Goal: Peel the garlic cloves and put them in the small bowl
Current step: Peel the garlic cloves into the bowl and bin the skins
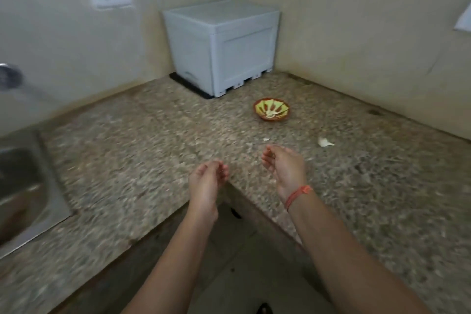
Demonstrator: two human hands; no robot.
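Observation:
A small orange-rimmed bowl with a yellow-green inside stands on the granite counter, with pale garlic pieces in its bottom. A white garlic clove or skin lies to the bowl's front right, and a tiny white scrap lies nearer the hands. My left hand hovers at the counter's inner corner, palm up, fingers loosely curled, nothing seen in it. My right hand hovers a little farther forward, fingers loosely curled too, holding nothing visible. The frame is motion-blurred.
A white plastic box on a black mat fills the back corner. A steel sink and a tap are at the left. Tiled walls bound the counter at the back and right. The floor shows below between my arms.

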